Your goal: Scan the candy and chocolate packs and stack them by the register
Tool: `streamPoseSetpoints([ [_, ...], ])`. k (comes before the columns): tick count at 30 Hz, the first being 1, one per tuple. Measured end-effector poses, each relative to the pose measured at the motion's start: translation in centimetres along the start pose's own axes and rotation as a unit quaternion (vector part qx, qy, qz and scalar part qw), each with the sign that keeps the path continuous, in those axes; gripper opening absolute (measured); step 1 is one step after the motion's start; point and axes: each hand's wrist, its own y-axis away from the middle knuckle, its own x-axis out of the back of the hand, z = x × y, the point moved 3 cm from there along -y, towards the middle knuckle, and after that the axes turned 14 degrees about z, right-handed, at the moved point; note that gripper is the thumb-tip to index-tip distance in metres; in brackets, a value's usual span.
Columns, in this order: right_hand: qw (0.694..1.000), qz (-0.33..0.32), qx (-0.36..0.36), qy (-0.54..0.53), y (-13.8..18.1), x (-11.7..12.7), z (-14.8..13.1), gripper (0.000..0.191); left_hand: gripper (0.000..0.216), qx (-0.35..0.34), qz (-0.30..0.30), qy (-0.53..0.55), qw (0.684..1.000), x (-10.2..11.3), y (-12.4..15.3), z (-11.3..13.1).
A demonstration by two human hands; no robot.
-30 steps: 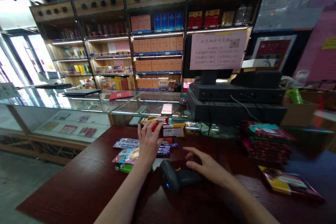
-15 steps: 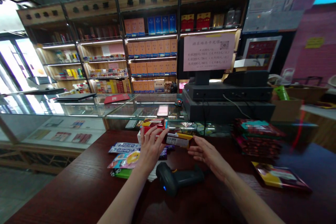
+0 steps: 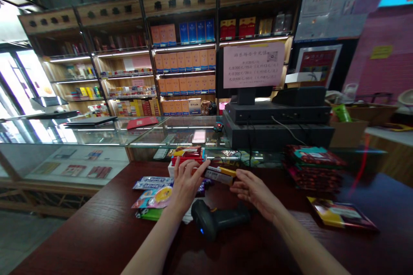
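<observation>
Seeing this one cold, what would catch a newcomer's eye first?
Probably the pink sign, right of centre. Lower down, the left hand and right hand hold a yellow-edged box by its two ends. Nearer the camera, a dark scanner with a blue light lies on the table.

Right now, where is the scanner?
In the head view, the scanner lies low, just right of centre, on the tabletop between left forearm and right forearm.

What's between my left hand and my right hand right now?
In the head view, a slim yellow-edged box spans the gap between your left hand and right hand, one end at each.
</observation>
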Motion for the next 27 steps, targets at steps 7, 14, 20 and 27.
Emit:
streamPoseSetpoints([
  [7,1.0,-0.004,-0.015,-0.027,0.0,-0.3,0.0,0.038,0.06,0.006,-0.009,0.004,1.0,-0.4,-0.1,0.0],
  [14,0.998,0.043,0.025,-0.032,-0.8,0.4,-0.6,0.056,0.058,0.007,-0.032,0.031,0.999,-0.7,-0.5,0.1],
  [20,0.992,0.071,0.106,-0.007,-0.7,1.9,-1.4,0.072,0.06,0.073,-0.066,0.125,0.987,-0.7,-1.1,0.5],
  [27,0.977,0.072,0.198,0.019,0.4,4.0,-2.5,0.087,0.056,0.259,-0.129,0.251,0.924,-2.0,-1.5,1.2],
])
